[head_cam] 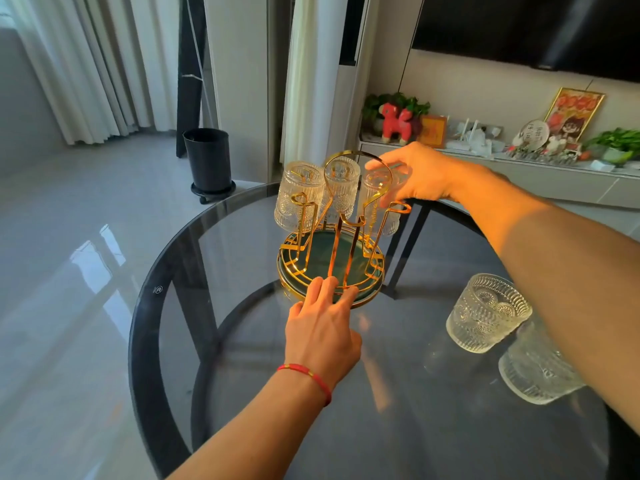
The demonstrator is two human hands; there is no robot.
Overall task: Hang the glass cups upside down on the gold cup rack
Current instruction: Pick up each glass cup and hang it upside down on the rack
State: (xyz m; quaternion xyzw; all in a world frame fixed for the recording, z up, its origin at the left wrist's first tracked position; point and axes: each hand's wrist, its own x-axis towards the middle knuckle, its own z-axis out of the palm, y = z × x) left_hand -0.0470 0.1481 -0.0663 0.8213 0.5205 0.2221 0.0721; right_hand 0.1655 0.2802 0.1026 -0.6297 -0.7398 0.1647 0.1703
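The gold cup rack (pixel 330 261) with a green round base stands on the round glass table (pixel 242 358). Two embossed glass cups hang upside down on its pegs: one at the back left (pixel 298 195), one at the back middle (pixel 341 187). A third cup (pixel 379 199) sits upside down over a right-hand peg with my right hand (pixel 415 174) gripping its bottom end. My left hand (pixel 323 327) rests with spread fingertips on the near rim of the rack's base. Two more cups stand on the table at the right: one upright (pixel 486 311), one (pixel 535 368) partly hidden by my right forearm.
A black bin (pixel 209 161) on a wheeled stand sits on the floor beyond the table. A low sideboard (pixel 519 174) with plants, a red toy horse and a framed picture runs along the right wall. The table's dark frame shows through the glass.
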